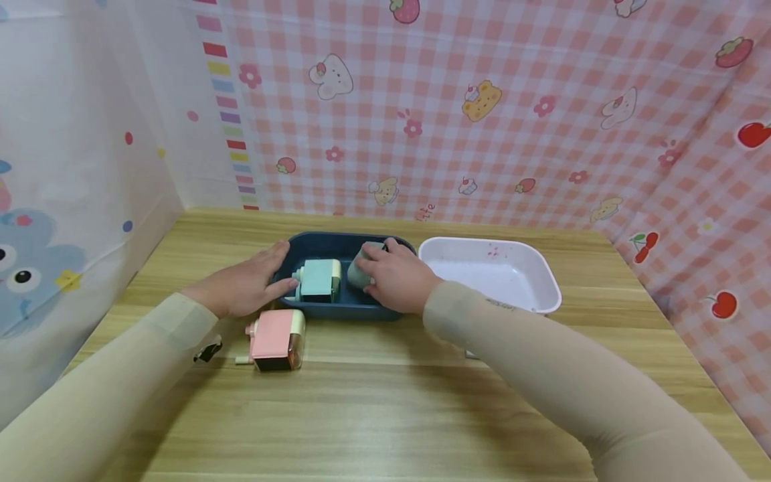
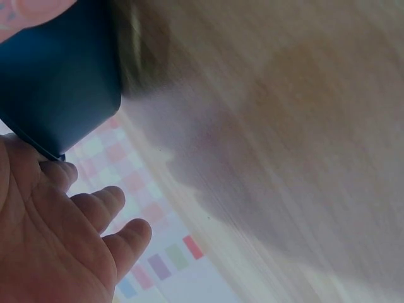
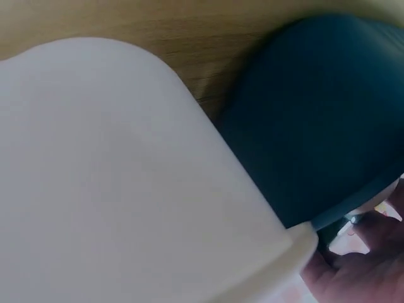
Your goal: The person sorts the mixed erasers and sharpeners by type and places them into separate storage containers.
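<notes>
In the head view a dark blue tray (image 1: 361, 310) holds a mint-green crank pencil sharpener (image 1: 318, 278) in its left half. My right hand (image 1: 402, 276) reaches into the right half and grips a grey-green rounded object (image 1: 360, 269), partly covered by the fingers; its kind I cannot tell. At the tray's left end is my left hand (image 1: 243, 281), fingers extended along the rim and thumb beside the mint sharpener's crank. The left wrist view shows these fingers (image 2: 129, 246) spread loosely by the tray wall. A pink crank pencil sharpener (image 1: 274, 338) stands on the table in front of the tray.
A white tray (image 1: 490, 274) sits immediately right of the blue one, their rims close together; my right forearm passes over its near side. Behind the wooden table (image 1: 361, 415) hangs a pink checked cloth (image 1: 421, 134), with a white patterned cloth (image 1: 78, 120) on the left.
</notes>
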Motion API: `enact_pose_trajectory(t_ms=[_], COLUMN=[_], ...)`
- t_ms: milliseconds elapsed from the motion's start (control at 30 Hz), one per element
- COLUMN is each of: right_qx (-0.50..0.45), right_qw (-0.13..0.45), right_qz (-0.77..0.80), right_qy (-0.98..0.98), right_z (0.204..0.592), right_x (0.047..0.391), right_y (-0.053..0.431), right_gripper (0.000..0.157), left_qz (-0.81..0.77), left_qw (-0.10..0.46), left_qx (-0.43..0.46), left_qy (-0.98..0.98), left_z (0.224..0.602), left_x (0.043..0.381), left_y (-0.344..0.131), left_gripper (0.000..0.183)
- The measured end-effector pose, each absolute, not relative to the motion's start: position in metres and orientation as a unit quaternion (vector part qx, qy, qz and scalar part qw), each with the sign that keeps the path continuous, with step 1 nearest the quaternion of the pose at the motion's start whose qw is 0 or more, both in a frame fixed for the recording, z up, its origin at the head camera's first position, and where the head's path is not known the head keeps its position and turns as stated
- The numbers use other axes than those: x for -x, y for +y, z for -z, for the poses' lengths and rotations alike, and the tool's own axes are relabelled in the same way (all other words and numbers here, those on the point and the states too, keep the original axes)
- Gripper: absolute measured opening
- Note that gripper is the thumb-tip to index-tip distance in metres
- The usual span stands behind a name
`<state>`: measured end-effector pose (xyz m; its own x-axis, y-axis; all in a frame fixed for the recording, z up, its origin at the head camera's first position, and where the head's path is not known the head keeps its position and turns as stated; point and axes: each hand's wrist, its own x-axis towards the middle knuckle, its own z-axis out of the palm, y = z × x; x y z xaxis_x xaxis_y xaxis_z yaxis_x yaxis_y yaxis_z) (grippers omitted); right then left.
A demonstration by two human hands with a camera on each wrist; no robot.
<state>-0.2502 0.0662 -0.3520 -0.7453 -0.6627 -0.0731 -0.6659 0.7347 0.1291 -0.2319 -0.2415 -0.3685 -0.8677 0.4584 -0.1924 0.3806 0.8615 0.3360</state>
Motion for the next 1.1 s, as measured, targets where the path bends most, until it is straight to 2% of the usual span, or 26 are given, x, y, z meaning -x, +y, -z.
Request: enact_pose_trajectory(t_ms=[900, 1100], right_qx=[0.357, 0.358], right_qw=[0.102, 0.072], right_qz=[-0.096, -0.102], right_qy=[0.924, 0.925], right_z=[0.34, 0.34], right_x=[0.244, 0.243], right_y=[0.074, 0.068], right_gripper=[0.056, 0.057], left_qz=[-0.148, -0.147], left_qw=[0.133, 0.132], left_qx=[-0.218, -0.217], left_qy=[0.956, 0.956], left_z=[0.37, 0.369], left_x=[0.233, 0.232], left_y=[-0.241, -0.241], left_gripper=[0.09, 0.09])
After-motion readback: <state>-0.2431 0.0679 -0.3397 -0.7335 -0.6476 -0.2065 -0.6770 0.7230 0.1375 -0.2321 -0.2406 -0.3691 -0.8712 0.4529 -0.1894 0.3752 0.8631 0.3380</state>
